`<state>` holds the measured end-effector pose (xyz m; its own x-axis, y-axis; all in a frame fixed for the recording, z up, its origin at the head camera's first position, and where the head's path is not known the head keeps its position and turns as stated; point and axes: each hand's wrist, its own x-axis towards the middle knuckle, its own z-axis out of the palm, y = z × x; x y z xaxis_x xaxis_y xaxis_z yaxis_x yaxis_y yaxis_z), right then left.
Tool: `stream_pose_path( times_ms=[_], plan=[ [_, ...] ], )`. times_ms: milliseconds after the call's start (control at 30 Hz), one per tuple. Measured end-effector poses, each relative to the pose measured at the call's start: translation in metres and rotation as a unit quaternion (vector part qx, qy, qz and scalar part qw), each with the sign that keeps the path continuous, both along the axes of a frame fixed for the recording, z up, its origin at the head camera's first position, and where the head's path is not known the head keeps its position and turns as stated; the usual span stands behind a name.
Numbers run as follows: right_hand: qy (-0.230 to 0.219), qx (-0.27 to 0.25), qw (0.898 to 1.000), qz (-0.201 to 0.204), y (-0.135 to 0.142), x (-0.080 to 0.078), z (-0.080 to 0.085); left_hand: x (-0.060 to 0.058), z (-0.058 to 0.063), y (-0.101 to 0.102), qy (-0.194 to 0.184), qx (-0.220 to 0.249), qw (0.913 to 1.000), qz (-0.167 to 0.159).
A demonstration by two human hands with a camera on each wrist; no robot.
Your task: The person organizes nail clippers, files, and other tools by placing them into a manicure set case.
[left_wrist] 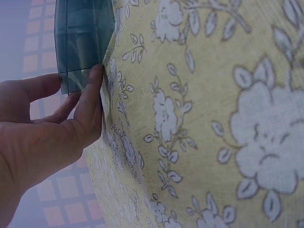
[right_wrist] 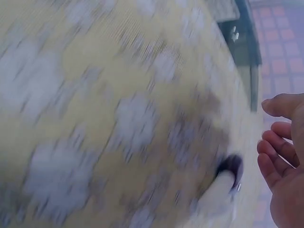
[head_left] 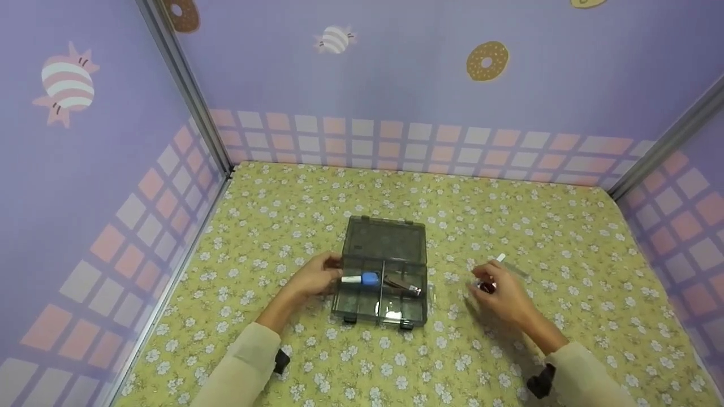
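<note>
A grey see-through compartment box (head_left: 356, 308) lies on the cloth with its lid (head_left: 387, 240) folded back. Inside are a blue-and-white item (head_left: 370, 278) and a slim brown item with a shiny end (head_left: 403, 284). My left hand (head_left: 313, 278) grips the box's left side, thumb and fingers on its wall, as the left wrist view shows. To the right of the box, my right hand (head_left: 505, 294) hovers with loosely bent fingers and holds nothing. Near its fingertips is a small dark red item (head_left: 486, 287); in the right wrist view it is blurred, with a pale part (right_wrist: 216, 192) beside it.
Beyond the right hand lie a small white-tipped item (head_left: 500, 258) and a clear strip (head_left: 516, 270). A yellow floral cloth (head_left: 271, 226) covers the table. Purple printed walls (head_left: 396, 85) stand at the back and both sides.
</note>
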<state>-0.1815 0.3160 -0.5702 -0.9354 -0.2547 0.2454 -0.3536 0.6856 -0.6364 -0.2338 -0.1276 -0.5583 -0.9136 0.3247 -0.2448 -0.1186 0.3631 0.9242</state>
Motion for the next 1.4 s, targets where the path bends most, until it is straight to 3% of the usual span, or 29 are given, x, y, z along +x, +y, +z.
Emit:
stream_pose_path(
  times_ms=[100, 233, 567, 967, 1200, 1400],
  plan=[
    [0.020, 0.023, 0.999, -0.019, 0.016, 0.006, -0.006, 0.000, 0.001, 0.001, -0.002, -0.005, 1.0000, -0.002],
    [0.015, 0.030, 0.999, -0.040, 0.029, 0.014, -0.012, 0.000, 0.001, 0.002, -0.007, -0.011, 0.9999, 0.003],
    [-0.001, 0.048, 0.997, -0.062, 0.033, 0.018, -0.022, 0.000, 0.000, 0.001, 0.001, -0.015, 0.9999, 0.005],
    [-0.009, 0.072, 0.993, -0.089, 0.014, 0.015, -0.020, 0.000, -0.003, -0.002, -0.001, -0.012, 0.9999, 0.000],
    [-0.006, 0.061, 0.996, -0.066, -0.006, 0.007, -0.012, 0.000, -0.003, -0.003, -0.006, 0.004, 1.0000, -0.007],
    [-0.008, 0.021, 0.999, -0.033, -0.041, -0.009, -0.001, 0.001, -0.002, -0.002, -0.007, -0.003, 0.9999, -0.008]
  ],
)
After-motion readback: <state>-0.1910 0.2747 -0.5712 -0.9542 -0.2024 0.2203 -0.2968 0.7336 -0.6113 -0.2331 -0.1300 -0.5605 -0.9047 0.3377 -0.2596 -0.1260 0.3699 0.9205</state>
